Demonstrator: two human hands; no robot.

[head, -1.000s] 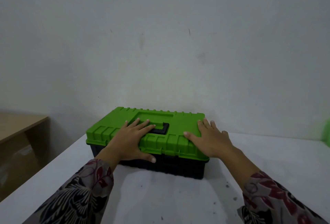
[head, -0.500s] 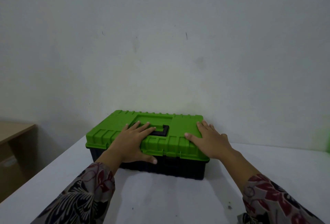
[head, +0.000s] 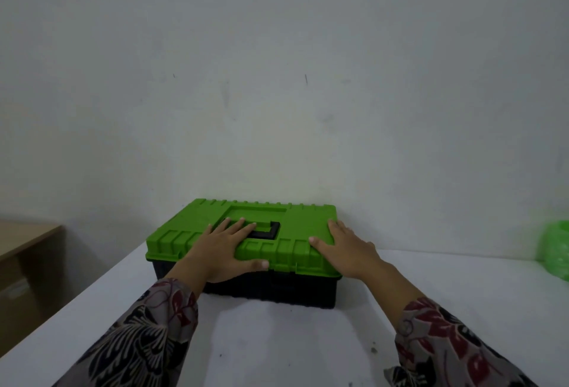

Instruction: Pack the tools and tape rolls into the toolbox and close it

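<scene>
Two flowered sleeves (head: 144, 340) reach over the white surface (head: 277, 346). The left hand (head: 221, 251) and the right hand (head: 348, 251) lie flat on the green lid (head: 308, 217) of the toolbox (head: 292, 288), fingers straight, each grip slack and holding nothing. The toolbox sits with its lid down on the surface, near the wall (head: 277, 78) behind it.

A white table (head: 277, 352) fills the lower part of the view, with a few small dark specks (head: 373, 349) on its surface towards the right. At its right edge, near the back, lies a crumpled green plastic bag (head: 555, 251) — only partly in view. Behind it stands a pale wall (head: 277, 78) with faint marks. Beyond the left edge is a wooden desk (head: 27, 234) — lower than the table.
</scene>
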